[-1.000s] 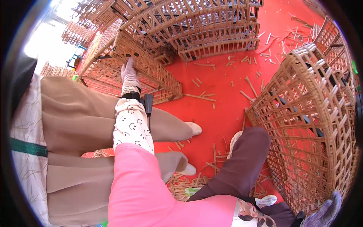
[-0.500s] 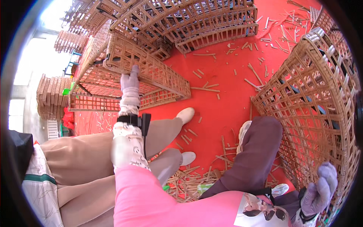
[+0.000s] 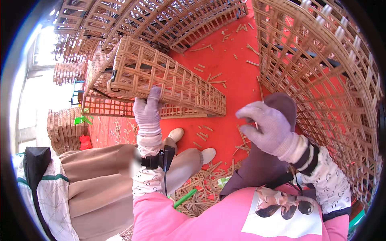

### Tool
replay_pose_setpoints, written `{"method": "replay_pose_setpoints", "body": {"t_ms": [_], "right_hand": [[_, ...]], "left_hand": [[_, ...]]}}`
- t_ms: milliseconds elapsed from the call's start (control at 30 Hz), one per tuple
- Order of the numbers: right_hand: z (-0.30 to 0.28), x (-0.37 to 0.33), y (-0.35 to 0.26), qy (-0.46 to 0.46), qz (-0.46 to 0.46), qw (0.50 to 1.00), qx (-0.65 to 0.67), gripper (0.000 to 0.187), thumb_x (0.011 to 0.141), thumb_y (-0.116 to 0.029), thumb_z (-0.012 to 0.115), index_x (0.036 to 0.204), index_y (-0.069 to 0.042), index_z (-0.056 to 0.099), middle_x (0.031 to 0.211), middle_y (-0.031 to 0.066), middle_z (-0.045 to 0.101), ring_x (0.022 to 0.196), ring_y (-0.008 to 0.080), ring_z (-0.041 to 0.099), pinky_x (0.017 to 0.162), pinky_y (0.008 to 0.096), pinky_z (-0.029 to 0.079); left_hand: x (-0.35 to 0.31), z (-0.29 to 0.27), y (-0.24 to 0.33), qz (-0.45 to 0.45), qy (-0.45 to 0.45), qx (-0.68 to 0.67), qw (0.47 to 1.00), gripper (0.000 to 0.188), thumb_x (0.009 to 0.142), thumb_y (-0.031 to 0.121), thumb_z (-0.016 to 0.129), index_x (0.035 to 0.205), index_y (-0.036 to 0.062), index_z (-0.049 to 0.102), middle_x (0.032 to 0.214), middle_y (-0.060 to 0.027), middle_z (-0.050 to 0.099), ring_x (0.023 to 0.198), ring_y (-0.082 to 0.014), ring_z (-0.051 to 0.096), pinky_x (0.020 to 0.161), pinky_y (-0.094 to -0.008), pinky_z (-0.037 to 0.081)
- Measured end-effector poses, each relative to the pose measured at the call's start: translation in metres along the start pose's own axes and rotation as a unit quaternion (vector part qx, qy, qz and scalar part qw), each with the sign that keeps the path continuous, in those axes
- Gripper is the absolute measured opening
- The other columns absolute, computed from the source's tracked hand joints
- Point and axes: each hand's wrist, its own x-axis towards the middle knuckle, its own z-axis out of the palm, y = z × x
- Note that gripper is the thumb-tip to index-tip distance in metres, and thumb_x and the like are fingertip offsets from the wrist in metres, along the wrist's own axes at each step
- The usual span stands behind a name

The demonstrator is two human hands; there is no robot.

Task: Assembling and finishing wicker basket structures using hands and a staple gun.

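The gloved left hand (image 3: 148,110) grips the rim of a long woven rattan frame (image 3: 161,80) lying on the red floor (image 3: 229,76), while the gloved right hand (image 3: 268,127) hovers, fingers seemingly loosely curled and empty, beside a tall rattan basket (image 3: 321,80).

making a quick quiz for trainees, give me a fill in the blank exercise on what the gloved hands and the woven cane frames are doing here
1. The left hand in a grey knit glove grips the rim of a long woven cane ____.
2. The right hand in its grey glove hangs in the air, holding ____.
3. The floor under the cane offcuts is coloured ____.

Missing words: frame; nothing; red
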Motion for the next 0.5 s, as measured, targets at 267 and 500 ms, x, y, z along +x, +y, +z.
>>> {"method": "replay_pose_setpoints", "body": {"t_ms": [267, 500], "right_hand": [[0.039, 0.015, -0.002, -0.005, 0.074, 0.994, 0.078, 0.025, 0.075, -0.023, 0.061, 0.095, -0.008, 0.058, 0.092, 0.0115, 0.058, 0.082, 0.0285, 0.059, 0.073, 0.0362, 0.047], [0.066, 0.094, -0.050, 0.073, -0.042, 0.996, -0.020, 0.033, 0.075, -0.034, 0.060, 0.098, -0.011, 0.058, 0.092, 0.0128, 0.059, 0.088, 0.0299, 0.058, 0.076, 0.0371, 0.047]], "left_hand": [[-0.038, -0.047, 0.061, 0.040, 0.052, 0.045, 0.997, 0.024, 0.086, 0.024, 0.055, 0.091, 0.0002, 0.056, 0.079, -0.0074, 0.060, 0.066, -0.0145, 0.059, 0.051, -0.0239, 0.050], [-0.058, -0.083, 0.095, 0.127, 0.057, -0.118, 0.983, 0.033, 0.087, 0.032, 0.052, 0.095, -0.0004, 0.052, 0.069, -0.0079, 0.054, 0.057, -0.0230, 0.058, 0.054, -0.0340, 0.051]]}}
